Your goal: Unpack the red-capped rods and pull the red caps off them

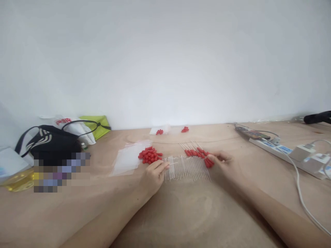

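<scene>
My left hand (154,174) pinches a thin clear plastic tube (172,163) at the left end of a row of clear tubes (188,168) lying on the wooden table (181,213). My right hand (222,162) rests at the right end of that row, its fingers curled on a red-capped tube (209,162). A loose pile of red caps (150,155) lies just beyond my left hand. Behind the row lie several finished tubes with red caps (194,151).
Clear zip bags (129,159) lie left of the caps; two small bags with red caps (159,131) sit by the wall. A black bag (51,143), white and green bags stand far left. A power strip (284,150), chargers, cables and a phone (254,134) occupy the right.
</scene>
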### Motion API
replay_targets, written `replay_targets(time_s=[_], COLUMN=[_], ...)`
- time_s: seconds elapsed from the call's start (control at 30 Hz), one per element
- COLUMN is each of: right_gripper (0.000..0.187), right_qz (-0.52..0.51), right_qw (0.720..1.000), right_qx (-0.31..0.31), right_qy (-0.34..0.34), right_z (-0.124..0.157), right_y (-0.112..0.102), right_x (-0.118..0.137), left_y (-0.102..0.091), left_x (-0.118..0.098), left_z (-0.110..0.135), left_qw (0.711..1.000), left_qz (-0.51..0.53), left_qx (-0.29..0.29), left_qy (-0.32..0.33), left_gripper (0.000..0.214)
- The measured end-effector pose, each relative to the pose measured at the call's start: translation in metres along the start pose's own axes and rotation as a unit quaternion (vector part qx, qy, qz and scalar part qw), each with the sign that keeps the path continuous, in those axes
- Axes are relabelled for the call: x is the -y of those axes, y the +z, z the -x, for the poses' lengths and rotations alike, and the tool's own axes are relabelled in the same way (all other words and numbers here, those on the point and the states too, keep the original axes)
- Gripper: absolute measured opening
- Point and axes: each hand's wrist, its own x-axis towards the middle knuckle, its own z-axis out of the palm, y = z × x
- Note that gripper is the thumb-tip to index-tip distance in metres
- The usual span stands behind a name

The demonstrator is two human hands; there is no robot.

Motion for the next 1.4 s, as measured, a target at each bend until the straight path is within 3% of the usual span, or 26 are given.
replay_targets(time_s=[0.1,0.37,0.63,0.9,1.17,1.4], right_gripper=[0.033,0.026,0.024,0.024,0.023,0.025], right_qz=[-0.02,0.087,0.133,0.171,0.175,0.172], right_qw=[0.994,0.973,0.97,0.961,0.962,0.966], right_qx=[-0.047,-0.009,0.059,0.072,0.074,0.067], right_qy=[0.101,0.214,0.195,0.204,0.195,0.181], right_z=[-0.016,-0.027,-0.029,-0.03,-0.03,-0.028], right_y=[-0.008,-0.02,-0.011,-0.012,-0.01,-0.007], right_x=[-0.012,-0.041,-0.051,-0.058,-0.063,-0.061], left_y=[0.005,0.015,0.028,0.02,0.005,-0.008], left_x=[0.001,-0.004,-0.014,-0.012,-0.016,-0.017], left_z=[-0.005,-0.025,-0.024,-0.019,-0.015,0.008], left_qw=[1.0,1.0,0.995,0.986,0.981,0.993], left_qz=[0.003,0.001,-0.02,-0.021,-0.06,-0.023], left_qx=[0.015,-0.022,0.073,0.124,0.169,0.118], left_qy=[-0.017,0.009,0.065,0.107,0.072,0.007], left_gripper=[0.03,0.026,0.019,0.02,0.026,0.036])
